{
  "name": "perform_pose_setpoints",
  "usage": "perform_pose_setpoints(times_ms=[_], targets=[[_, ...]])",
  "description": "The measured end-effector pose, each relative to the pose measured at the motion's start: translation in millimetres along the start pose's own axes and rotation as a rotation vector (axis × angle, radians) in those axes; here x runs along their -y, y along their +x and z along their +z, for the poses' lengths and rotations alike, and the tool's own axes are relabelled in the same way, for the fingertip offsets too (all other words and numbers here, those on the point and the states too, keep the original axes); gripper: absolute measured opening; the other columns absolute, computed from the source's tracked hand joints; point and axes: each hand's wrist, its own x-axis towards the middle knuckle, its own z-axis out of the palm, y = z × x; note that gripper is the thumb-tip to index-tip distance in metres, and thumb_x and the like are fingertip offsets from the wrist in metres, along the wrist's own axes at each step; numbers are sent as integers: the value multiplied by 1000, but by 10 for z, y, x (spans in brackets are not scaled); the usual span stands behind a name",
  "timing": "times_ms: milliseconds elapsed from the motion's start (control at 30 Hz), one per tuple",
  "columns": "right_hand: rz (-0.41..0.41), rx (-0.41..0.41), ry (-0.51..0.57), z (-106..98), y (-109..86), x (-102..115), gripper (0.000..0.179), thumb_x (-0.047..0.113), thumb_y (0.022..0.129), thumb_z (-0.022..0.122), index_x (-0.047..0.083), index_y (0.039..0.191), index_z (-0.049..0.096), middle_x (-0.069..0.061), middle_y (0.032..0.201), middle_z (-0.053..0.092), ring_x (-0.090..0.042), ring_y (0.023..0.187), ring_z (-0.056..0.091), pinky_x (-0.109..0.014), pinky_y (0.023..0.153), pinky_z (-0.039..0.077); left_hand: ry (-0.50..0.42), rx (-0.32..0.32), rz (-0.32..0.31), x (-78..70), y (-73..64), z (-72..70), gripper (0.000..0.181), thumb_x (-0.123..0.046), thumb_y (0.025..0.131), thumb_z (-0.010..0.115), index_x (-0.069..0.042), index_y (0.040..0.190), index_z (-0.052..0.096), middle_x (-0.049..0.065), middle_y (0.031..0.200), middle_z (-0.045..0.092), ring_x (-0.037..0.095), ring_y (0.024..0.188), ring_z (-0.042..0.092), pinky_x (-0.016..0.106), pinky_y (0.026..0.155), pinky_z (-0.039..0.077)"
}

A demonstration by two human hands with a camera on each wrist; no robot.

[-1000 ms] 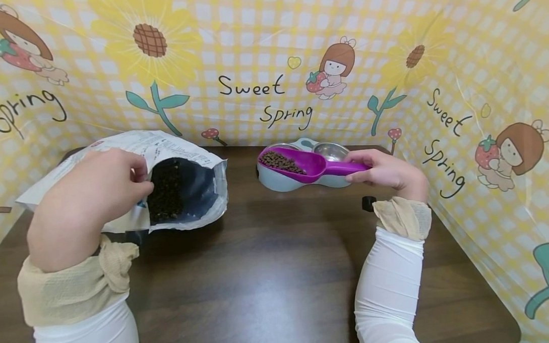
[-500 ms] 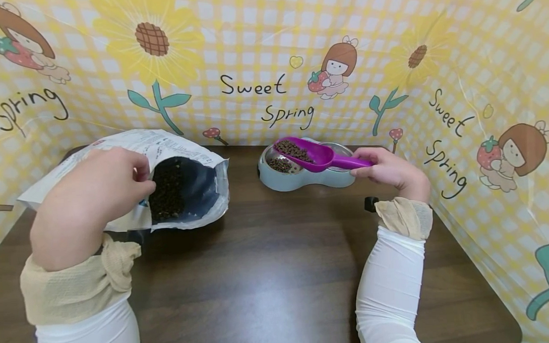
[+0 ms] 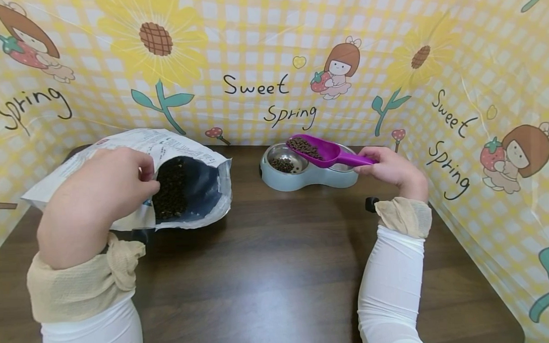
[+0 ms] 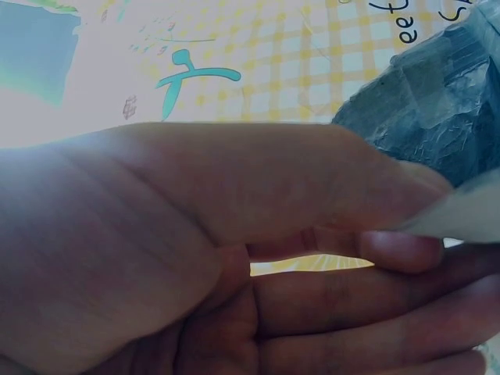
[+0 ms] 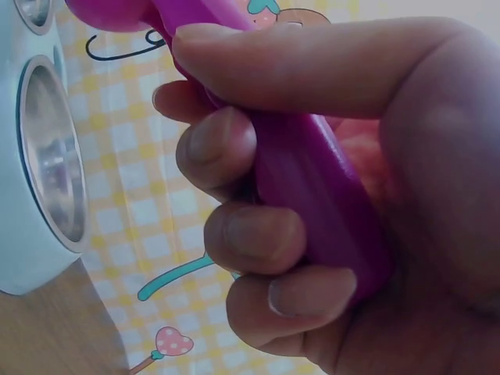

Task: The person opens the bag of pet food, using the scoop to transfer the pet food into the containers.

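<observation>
My right hand (image 3: pixel 388 166) grips the handle of a purple scoop (image 3: pixel 330 150), fingers wrapped round it in the right wrist view. Brown kibble (image 3: pixel 304 147) fills the far end of the scoop, which hangs over a pale blue double pet bowl (image 3: pixel 297 181). A small heap of kibble (image 3: pixel 283 165) lies in the left steel bowl. The right steel bowl (image 5: pixel 53 148) shows bare metal in the right wrist view. My left hand (image 3: pixel 102 192) pinches the edge of a white food bag (image 3: pixel 189 146) between thumb and finger. Inside its gaping mouth, dark kibble (image 3: pixel 170 193) shows.
A brown wooden table (image 3: pixel 260 273) lies under everything. Yellow checked cloth (image 3: pixel 234 46) with printed flowers and figures stands up behind and along both sides. A small black object (image 3: pixel 371 204) is near my right wrist.
The scoop has lifted and shifted right, from covering the left bowl to beside and above it. Kibble now shows in that bowl. My left hand keeps its pinch on the bag.
</observation>
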Motion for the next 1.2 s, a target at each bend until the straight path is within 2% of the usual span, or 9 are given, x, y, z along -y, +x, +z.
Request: perform_pose_setpoints(times_ms=[300,600,900,1200], targets=[[27,-6,-51,20,50,49,28,29,103,67,8,122,70,-5,92,64,-22,86,54,-36,80,42,16,-5,8,9,8,1,17,-13,92,61,-11,75,63,5,68,57,31,75,55,37,65,37],[51,35,-54,77,109,81,28,29,103,68,7,120,71,-9,97,69,-25,92,57,-36,83,43,17,2,2,0,9,-2,16,-13,92,62,-11,76,63,6,70,58,31,75,55,37,65,37],[17,16,-134,75,145,161,28,33,103,70,7,113,74,-4,86,65,-22,82,55,-35,77,42,11,0,-8,0,19,4,15,-13,92,62,-10,78,64,8,72,60,33,74,54,37,62,37],[36,-10,-154,80,147,331,26,29,101,74,5,111,79,-3,79,62,-21,74,52,-34,69,41,7,9,-12,-16,12,-7,16,-13,93,61,-10,78,64,8,72,59,32,73,54,37,62,37]])
